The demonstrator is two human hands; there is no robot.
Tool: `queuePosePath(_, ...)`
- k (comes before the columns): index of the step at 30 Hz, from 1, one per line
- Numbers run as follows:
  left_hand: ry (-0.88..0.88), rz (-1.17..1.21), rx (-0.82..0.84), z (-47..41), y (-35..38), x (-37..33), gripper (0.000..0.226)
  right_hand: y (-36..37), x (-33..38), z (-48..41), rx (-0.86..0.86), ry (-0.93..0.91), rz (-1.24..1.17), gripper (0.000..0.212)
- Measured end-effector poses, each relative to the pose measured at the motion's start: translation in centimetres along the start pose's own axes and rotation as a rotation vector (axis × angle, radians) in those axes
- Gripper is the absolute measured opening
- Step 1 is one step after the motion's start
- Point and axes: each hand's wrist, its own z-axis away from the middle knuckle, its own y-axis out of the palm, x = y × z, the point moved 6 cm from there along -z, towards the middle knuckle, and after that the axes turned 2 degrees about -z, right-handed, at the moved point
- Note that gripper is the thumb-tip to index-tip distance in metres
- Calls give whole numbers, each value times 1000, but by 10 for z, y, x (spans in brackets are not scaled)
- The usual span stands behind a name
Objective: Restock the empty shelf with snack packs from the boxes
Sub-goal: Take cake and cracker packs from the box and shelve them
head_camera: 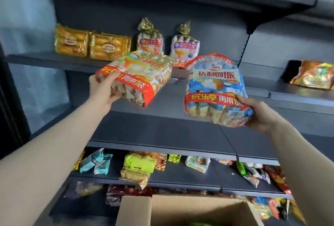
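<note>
Carrying step: left hand (pixel 103 90) grips green pack (pixel 137 75), right hand (pixel 260 113) grips blue pack (pixel 215 88). Next: set both upright on shelf (pixel 54 59) near its right edge.

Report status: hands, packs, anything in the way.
Left hand grips green-and-red pack. Right hand grips blue pack. Both held before upper shelf, unplaced; nothing blocking.
</note>
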Motion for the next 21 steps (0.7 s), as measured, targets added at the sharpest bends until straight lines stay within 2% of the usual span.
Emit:
queuePosePath(1,-10,58,-20,-4,5,-5,68,1,9,-6,-9,-24,-29,85)
queuePosePath(4,-53,191,-72,-16,17,-13,73,12,32,-21,-34,-87,-118,53)
queuePosePath(8,-42,189,-105,-35,34,-17,71,34,52,-50,-67,-127,-140,26)
queuePosePath(10,-14,179,-92,-50,44,-19,69,46,60,-71,-91,-143,-137,24)
queuePosePath(15,35,196,-8,-100,71,-27,71,74,74,-130,-130,-197,-92,40)
queuePosePath(18,7,227,30,-145,81,-30,74,89,82,-168,-134,-216,-88,41)
queuePosePath(21,-40,207,98,-198,87,-26,68,99,93,-206,-145,-214,-65,42)
